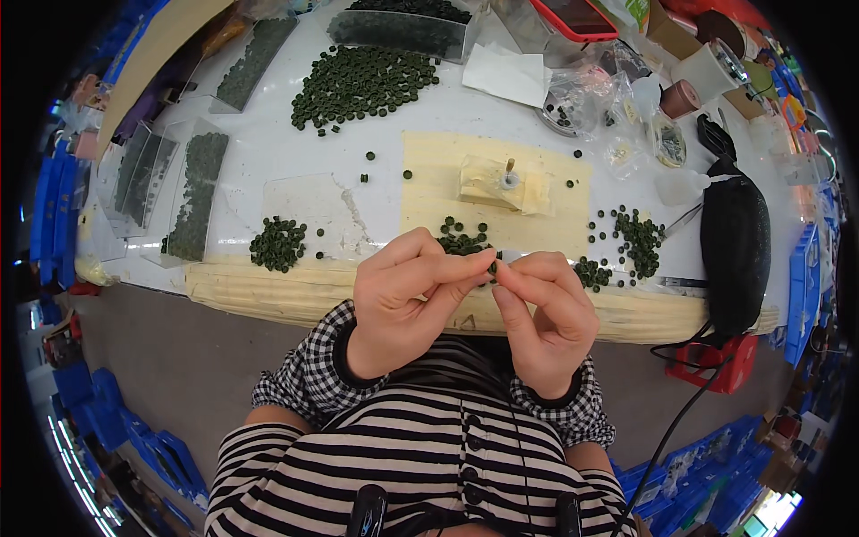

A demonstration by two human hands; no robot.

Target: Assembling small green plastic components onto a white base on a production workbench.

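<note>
My left hand (403, 300) and my right hand (553, 313) meet in front of my chest at the table's near edge. Between their fingertips is a small dark green round piece (492, 268), mostly covered by the fingers. Both hands are closed in a pinch on it. Just beyond my fingertips lies a small heap of like pieces (461, 240). Farther back stands a small block wrapped in yellowish tape (490, 183), with a short brass-coloured pin and a round metal part on top.
A large pile of green pieces (358, 85) lies at the back, with smaller heaps at left (277, 243) and right (640, 242). Clear plastic trays (199, 192) stand at the left. A black padded object (735, 246) with a cable, tweezers (684, 217) and a red phone (577, 18) are at the right.
</note>
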